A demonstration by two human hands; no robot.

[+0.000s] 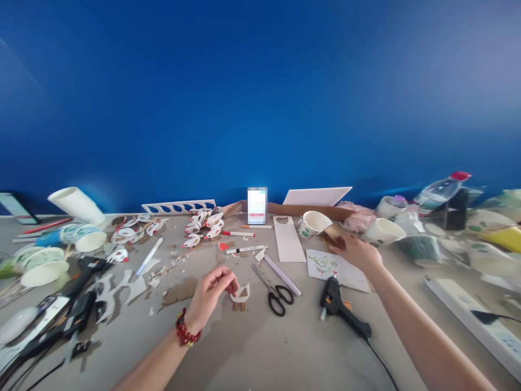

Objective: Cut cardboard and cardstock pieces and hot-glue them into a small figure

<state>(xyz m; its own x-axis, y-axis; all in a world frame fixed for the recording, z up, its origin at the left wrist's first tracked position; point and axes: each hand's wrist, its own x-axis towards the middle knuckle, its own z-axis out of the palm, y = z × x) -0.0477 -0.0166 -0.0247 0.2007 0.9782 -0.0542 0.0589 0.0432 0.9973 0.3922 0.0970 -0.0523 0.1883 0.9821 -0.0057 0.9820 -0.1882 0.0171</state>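
Observation:
My left hand [220, 288], with red beads at the wrist, is closed in a pinch on a small white cutout [243, 294] with brown cardboard feet below it. Its fingers hide part of the piece. My right hand [359, 251] reaches beside a tilted paper cup [314, 224], over a sheet with a drawing [323, 265]. The fingers are loosely bent and apart at a brown cardboard piece [332, 232]. Between the hands lie black-handled scissors [275, 296], a lilac stick-like tool [283, 275] and a white card strip [290, 241].
A black glue gun [344, 309] trails its cable at right, near a power strip [474, 315]. More glue guns [77, 315] crowd the left. Several white-and-red cutouts [203, 225] sit at the back, near a propped phone [257, 206]. A bottle [442, 193] leans at far right.

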